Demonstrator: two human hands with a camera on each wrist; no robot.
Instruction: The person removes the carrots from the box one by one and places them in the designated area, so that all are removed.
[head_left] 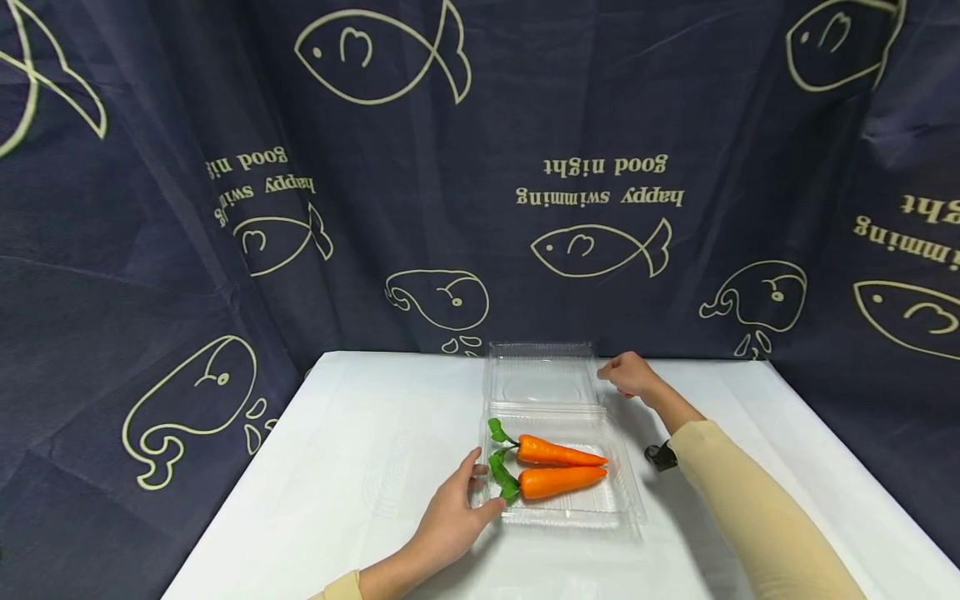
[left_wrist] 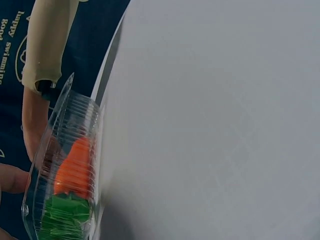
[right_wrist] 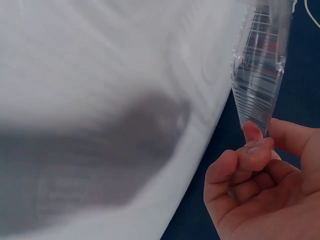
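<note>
A clear plastic clamshell container [head_left: 633,500] lies unfolded on the white table, its lid [head_left: 540,367] folded back toward the curtain. Two orange carrots [head_left: 558,482] with green leafy tops sit side by side in the base, leaves to the left. My left hand [head_left: 452,510] is at the container's left front corner, thumb and fingers spread, fingertips touching its rim. At the lid's right edge, my right hand [head_left: 632,375] pinches the plastic between thumb and fingers, as the right wrist view shows. In the left wrist view the carrots [left_wrist: 75,167] show through the ribbed wall.
The white table [head_left: 360,450] reaches to a dark blue curtain [head_left: 450,183] printed with fish, whales and upside-down lettering, which hangs behind and at both sides. A black device [head_left: 660,456] is strapped at the right wrist.
</note>
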